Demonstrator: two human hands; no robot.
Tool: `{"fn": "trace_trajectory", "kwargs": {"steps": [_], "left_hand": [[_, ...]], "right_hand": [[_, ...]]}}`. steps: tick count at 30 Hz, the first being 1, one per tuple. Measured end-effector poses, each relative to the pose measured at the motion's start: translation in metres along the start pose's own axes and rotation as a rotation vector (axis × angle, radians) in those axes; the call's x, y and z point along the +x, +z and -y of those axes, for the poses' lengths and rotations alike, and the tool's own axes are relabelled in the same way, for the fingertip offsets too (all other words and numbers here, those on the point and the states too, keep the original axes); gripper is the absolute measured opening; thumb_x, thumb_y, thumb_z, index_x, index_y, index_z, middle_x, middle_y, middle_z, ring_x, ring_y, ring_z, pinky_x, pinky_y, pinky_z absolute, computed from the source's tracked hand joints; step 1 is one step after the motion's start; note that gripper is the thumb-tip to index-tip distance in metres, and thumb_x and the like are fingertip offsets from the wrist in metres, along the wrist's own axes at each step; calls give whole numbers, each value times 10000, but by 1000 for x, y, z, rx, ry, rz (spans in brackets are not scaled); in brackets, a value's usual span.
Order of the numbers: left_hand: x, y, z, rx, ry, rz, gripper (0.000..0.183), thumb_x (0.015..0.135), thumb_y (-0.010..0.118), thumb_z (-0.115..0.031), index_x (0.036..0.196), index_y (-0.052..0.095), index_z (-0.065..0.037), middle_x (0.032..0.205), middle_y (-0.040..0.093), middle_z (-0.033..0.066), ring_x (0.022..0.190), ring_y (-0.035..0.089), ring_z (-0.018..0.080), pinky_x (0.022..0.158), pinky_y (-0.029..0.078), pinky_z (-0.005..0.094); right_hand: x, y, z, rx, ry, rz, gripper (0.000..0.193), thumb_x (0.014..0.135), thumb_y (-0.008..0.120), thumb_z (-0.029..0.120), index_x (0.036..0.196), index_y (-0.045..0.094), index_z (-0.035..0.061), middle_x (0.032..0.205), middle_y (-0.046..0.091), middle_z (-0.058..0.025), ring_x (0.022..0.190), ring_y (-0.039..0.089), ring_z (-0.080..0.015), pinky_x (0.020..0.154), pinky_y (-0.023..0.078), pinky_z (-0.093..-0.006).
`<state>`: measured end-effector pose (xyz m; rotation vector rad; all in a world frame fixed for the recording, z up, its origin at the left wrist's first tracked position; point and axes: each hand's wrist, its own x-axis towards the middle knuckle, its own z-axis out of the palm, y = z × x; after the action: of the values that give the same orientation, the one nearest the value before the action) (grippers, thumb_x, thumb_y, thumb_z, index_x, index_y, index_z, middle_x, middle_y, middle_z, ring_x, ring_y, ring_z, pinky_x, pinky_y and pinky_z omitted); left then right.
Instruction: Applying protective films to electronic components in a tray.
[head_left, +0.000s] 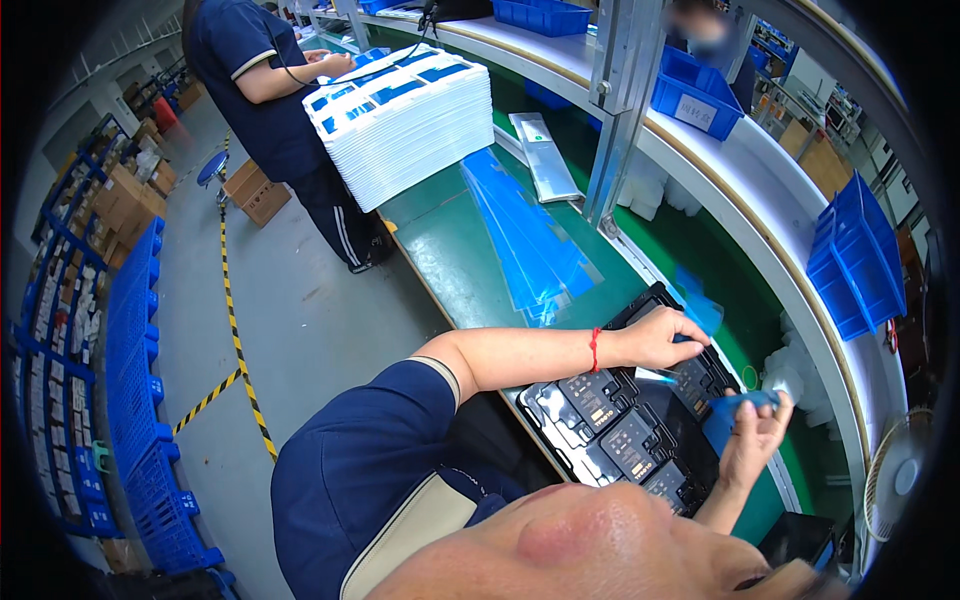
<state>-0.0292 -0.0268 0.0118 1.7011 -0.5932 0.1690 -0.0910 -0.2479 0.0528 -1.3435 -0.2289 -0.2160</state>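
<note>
My left hand (660,338), with a red cord at the wrist, is over the far part of a black tray (562,452). Its thumb and fingertips are drawn together; what they hold, if anything, is too small to tell. Flat black battery-like parts (628,447) with printed labels sit in the tray's compartments. Beside the tray's right side, my right hand (752,440) pinches a piece of blue film (742,402) between thumb and fingers. A shiny strip (655,376) shows just below my left hand.
Blue film sheets (525,240) lie fanned on the green bench (425,235). Beyond them stands a tall stack of white trays (410,130), with a co-worker (270,90) beside it. A metal post (622,110), blue bins (858,258) and a fan (900,475) line the right.
</note>
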Motion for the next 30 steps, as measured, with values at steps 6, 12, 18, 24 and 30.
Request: {"fn": "trace_trajectory", "kwargs": {"steps": [6,12,18,24,30], "left_hand": [[-4,-7,-7,27,142,145,315,767,719,-283,980,687,-52,988,667,149,949,626,264,824,482,345],[-2,3,0,66,108,181,190,767,703,-199,749,672,-13,703,659,110,665,636,185,610,478,304],[2,0,1,35,-52,150,175,810,681,-155,768,664,14,676,629,31,666,552,64,614,454,248],[6,-6,17,-174,-148,31,135,855,609,-63,955,678,-3,877,673,55,847,629,124,738,495,250],[15,-18,2,-374,-349,-102,470,798,476,104,1240,501,-52,1028,590,121,738,641,153,499,492,230]], "right_hand": [[-4,21,-10,-328,66,166,706,742,578,-142,1353,288,60,909,536,-48,813,538,-99,728,451,-218],[-6,17,-18,-368,74,107,666,776,607,-75,1359,309,42,844,568,-44,825,563,-106,752,458,-218],[0,-2,-21,-368,223,-8,99,808,677,67,848,603,14,645,568,-9,524,520,-73,464,415,-196],[-1,-9,-6,-460,303,-172,112,807,685,89,823,607,11,617,569,9,513,505,-41,434,393,-177],[-6,-18,-13,-472,372,-199,111,796,686,73,787,600,3,575,552,1,436,456,-40,354,339,-178]]}}
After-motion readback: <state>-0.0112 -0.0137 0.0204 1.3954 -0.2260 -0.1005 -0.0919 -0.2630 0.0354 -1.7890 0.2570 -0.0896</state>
